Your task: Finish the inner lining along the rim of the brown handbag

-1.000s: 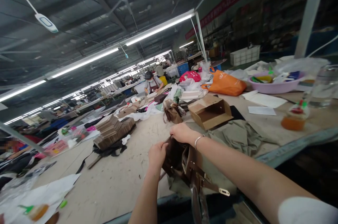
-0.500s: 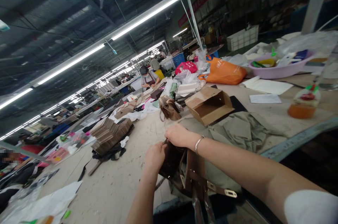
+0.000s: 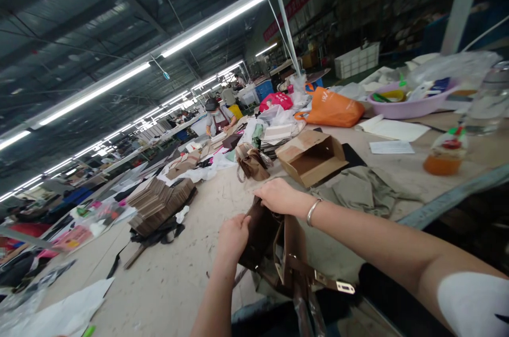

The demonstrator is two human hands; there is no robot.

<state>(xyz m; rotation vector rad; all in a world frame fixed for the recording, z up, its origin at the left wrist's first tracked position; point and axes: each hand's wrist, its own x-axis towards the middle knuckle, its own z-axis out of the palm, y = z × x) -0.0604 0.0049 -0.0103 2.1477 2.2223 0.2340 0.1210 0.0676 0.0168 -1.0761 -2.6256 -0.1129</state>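
A brown handbag [image 3: 296, 244] with gold metal fittings lies tilted at the table's near edge, its mouth open toward me. My left hand [image 3: 234, 233] pinches the bag's rim on the left. Further along the same rim, my right hand [image 3: 276, 196] grips with curled fingers; a silver bangle circles that wrist. A strap with a gold clasp plate [image 3: 345, 287] hangs out to the right, and plastic-wrapped handles droop below. Grey-green cloth [image 3: 358, 191] spreads under and beside the bag. Just beyond my hands sits a smaller brown bag [image 3: 251, 162].
An open cardboard box [image 3: 312, 159] stands behind the cloth. Stacked brown pieces [image 3: 161, 204] lie left. On the right are an orange bag [image 3: 332, 107], a purple basin [image 3: 413, 106] and a bottle of orange liquid [image 3: 443, 159]. A co-worker [image 3: 218, 117] works farther down the table.
My hands have moved apart along the rim, the right one shifting right. The bag's mouth is spread wider. The view has shifted slightly.
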